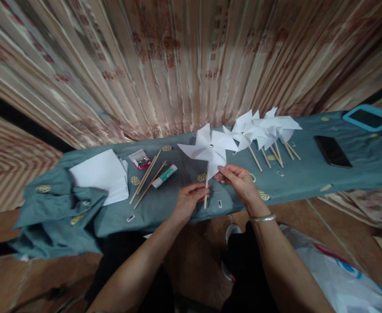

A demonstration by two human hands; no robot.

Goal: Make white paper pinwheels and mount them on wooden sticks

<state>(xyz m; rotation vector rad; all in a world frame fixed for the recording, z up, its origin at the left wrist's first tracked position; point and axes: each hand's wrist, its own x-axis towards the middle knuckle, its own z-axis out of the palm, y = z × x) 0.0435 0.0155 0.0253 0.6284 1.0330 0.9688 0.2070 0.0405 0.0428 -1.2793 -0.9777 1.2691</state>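
Observation:
A white paper pinwheel [207, 150] with a metal pin at its centre is held upright over the cloth-covered table. Its wooden stick is pinched low down by my left hand [192, 196]. My right hand [236, 180] grips the tip of the pinwheel's lower paper blade between thumb and fingers. To the right lie several finished-looking pinwheels [269, 130], overlapping, their sticks pointing toward me. Left of my hands are a glue stick [165, 175], loose wooden sticks [146, 176] and a small open box of metal pins [140, 160].
A stack of white paper [101, 176] sits at the left on the green cloth [174, 208]. On the right are a dark phone [332, 151] and a blue-framed device [370, 117]. A pleated curtain [177, 65] hangs behind; a plastic bag [334, 278] rests on the floor.

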